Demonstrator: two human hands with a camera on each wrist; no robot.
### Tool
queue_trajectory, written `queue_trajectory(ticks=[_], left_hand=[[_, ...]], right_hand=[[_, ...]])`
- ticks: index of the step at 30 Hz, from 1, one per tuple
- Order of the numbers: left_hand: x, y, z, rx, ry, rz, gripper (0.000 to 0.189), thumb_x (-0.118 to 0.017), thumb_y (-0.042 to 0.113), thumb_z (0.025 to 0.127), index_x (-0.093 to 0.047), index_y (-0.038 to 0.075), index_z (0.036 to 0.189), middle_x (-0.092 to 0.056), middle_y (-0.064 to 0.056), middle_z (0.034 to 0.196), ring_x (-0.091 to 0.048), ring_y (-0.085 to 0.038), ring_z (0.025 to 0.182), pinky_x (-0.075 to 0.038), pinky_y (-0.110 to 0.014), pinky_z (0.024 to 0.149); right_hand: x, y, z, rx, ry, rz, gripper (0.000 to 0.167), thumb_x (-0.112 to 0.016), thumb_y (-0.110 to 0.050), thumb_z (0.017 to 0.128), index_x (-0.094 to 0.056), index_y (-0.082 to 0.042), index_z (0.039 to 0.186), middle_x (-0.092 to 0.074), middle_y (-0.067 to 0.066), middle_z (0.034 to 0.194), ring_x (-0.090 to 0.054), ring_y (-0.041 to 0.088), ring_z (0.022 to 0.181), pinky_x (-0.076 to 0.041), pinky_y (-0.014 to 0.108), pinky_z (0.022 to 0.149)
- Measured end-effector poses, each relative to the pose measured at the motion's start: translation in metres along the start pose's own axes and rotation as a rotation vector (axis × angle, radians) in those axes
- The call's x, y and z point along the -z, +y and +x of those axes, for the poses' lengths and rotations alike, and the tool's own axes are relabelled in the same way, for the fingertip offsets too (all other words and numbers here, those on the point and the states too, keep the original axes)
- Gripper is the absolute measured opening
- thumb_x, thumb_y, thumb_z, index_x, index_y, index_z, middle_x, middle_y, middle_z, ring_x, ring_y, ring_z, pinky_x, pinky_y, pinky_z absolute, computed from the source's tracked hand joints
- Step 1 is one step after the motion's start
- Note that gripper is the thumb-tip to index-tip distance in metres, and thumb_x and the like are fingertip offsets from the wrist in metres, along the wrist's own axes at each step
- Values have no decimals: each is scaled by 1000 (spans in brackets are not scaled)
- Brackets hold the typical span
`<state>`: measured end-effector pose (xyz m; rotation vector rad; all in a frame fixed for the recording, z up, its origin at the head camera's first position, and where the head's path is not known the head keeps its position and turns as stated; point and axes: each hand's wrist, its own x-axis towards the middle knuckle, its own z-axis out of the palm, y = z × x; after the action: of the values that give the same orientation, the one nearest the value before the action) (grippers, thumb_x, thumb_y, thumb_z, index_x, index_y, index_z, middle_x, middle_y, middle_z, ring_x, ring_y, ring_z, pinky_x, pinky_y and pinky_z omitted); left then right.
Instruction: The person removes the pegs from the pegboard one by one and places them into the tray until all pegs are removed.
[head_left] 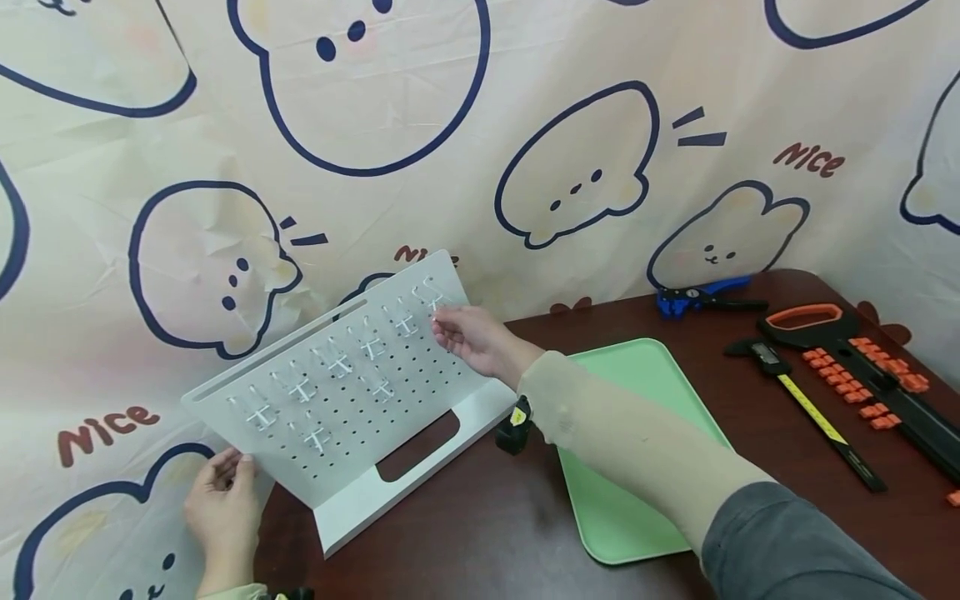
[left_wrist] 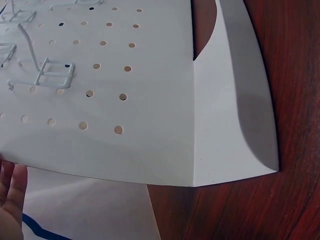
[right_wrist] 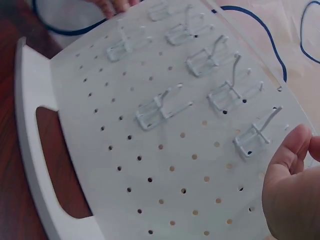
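Note:
A white pegboard (head_left: pixel 405 425) stands tilted on the table, with several white wire hooks (head_left: pixel 339 363) fixed in its holes. My left hand (head_left: pixel 225 508) holds the board's left edge; in the left wrist view only its fingers (left_wrist: pixel 15 190) show at that edge. At the board's upper right, my right hand (head_left: pixel 480 337) pinches a white wire hook (head_left: pixel 431 292) against the perforated face. In the right wrist view the thumb (right_wrist: pixel 296 142) and curled fingers hide that hook, while other hooks (right_wrist: pixel 255 132) stick out beside the hand.
A green tray (head_left: pixel 637 533) lies under my right forearm. To its right are a caliper (head_left: pixel 813 408) and a black saw-like tool (head_left: pixel 862 358) with orange clips. Blue-and-black pliers (head_left: pixel 705 296) lie at the back. A patterned cloth (head_left: pixel 450 100) hangs behind the table.

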<state>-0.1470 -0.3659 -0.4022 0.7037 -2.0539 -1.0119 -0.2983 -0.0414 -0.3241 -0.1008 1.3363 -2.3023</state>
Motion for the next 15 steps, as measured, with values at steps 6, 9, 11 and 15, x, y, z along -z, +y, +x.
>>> queue_trajectory(ticks=[6, 9, 11, 15], left_hand=[[-5, 1, 0, 13, -11, -11, 31, -54, 10, 105, -61, -5, 131, -55, 9, 102, -49, 11, 78, -39, -5, 70], [-6, 0, 0, 25, -11, -47, 27, -55, 11, 104, -63, -2, 127, -54, 15, 97, -52, 10, 78, -41, -6, 70], [-5, -1, 1, 32, -6, -74, 21, -56, 11, 104, -65, 3, 122, -54, 19, 93, -53, 9, 78, -41, -6, 70], [-3, -2, 1, 40, -4, -94, 12, -57, 13, 104, -64, 16, 113, -53, 22, 90, -54, 8, 78, -42, -6, 69]], right_hand=[[27, -5, -13, 13, 21, -102, 40, -57, -10, 106, -52, 3, 144, -63, 18, 118, -63, 13, 88, -53, 21, 80], [50, -10, -20, 24, 63, -171, 40, -58, -6, 105, -53, 3, 144, -60, 25, 130, -66, 16, 92, -55, 21, 80], [68, -13, -24, 33, 93, -219, 37, -57, -5, 105, -54, 4, 142, -63, 24, 126, -68, 15, 91, -55, 20, 79], [110, -14, -33, 65, 142, -310, 34, -56, -3, 106, -55, 7, 138, -66, 13, 108, -68, 13, 88, -56, 20, 79]])
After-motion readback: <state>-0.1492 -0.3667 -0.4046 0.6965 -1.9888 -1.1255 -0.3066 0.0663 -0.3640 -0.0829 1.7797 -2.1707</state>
